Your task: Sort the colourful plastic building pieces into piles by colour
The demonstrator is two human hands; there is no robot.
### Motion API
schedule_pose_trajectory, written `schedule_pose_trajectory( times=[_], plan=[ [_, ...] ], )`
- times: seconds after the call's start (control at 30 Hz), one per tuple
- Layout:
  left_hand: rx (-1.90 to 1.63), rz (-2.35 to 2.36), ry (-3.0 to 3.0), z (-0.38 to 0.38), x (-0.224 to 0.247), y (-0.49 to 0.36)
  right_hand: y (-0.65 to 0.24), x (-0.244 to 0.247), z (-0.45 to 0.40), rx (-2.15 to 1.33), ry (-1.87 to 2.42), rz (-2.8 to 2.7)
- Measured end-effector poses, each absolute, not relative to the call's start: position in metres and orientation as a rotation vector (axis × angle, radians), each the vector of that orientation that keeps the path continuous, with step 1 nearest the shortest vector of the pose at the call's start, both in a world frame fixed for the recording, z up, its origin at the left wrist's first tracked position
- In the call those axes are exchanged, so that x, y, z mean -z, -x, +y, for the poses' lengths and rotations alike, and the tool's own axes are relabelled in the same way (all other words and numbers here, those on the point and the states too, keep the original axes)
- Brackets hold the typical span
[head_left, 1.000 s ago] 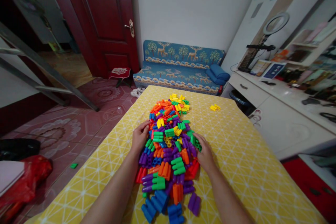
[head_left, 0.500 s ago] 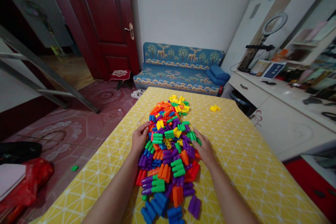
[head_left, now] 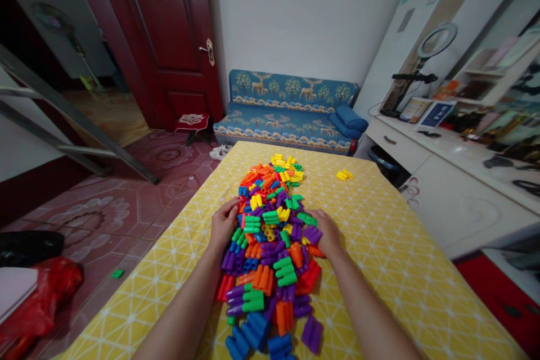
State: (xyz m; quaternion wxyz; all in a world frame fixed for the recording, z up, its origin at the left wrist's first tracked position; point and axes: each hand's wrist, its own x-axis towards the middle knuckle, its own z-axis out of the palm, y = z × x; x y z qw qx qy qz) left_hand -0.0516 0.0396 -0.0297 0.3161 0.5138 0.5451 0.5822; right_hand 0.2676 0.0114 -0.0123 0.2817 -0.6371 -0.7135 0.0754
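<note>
A long heap of bullet-shaped plastic building blocks point(head_left: 264, 278) in several colours runs down the middle of the table. My left hand point(head_left: 223, 224) rests at the heap's left edge, fingers curled and pressed together; whatever their tips hold, if anything, is hidden. At the right edge, my right hand point(head_left: 328, 232) has its fingers bent round a purple plastic building block point(head_left: 313, 234), which sits between fingers and thumb. A green block point(head_left: 306, 218) lies by those fingertips. Between the hands are more green blocks point(head_left: 270, 217) and yellow ones.
A yellow patterned cloth point(head_left: 379, 247) covers the table. A few yellow blocks point(head_left: 344, 175) lie apart at the far right. Beyond stands a blue sofa point(head_left: 274, 118). To the right is a white dresser point(head_left: 405, 146); a metal ladder point(head_left: 80, 112) leans at left. One green block point(head_left: 117, 273) lies on the floor.
My right hand has drawn its fingers in against the heap, and a purple block now shows in its grasp. The left hand stays almost where it was.
</note>
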Motion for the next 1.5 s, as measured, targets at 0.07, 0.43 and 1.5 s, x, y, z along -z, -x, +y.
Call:
schedule_pose_trajectory(
  times=[0.07, 0.43, 1.5],
  plan=[
    [-1.531, 1.433, -1.355, 0.040, 0.030, 0.052, -0.267, 0.016, 0.011, -0.185, 1.691, -1.900],
    [-1.532, 1.439, -1.366, 0.039, 0.029, 0.051, -0.333, 0.023, 0.000, 0.143, 1.902, -1.572],
    [-1.505, 1.457, -1.352, 0.039, 0.031, 0.053, -0.436, 0.039, 0.041, 0.131, 2.406, -1.661]
  ],
)
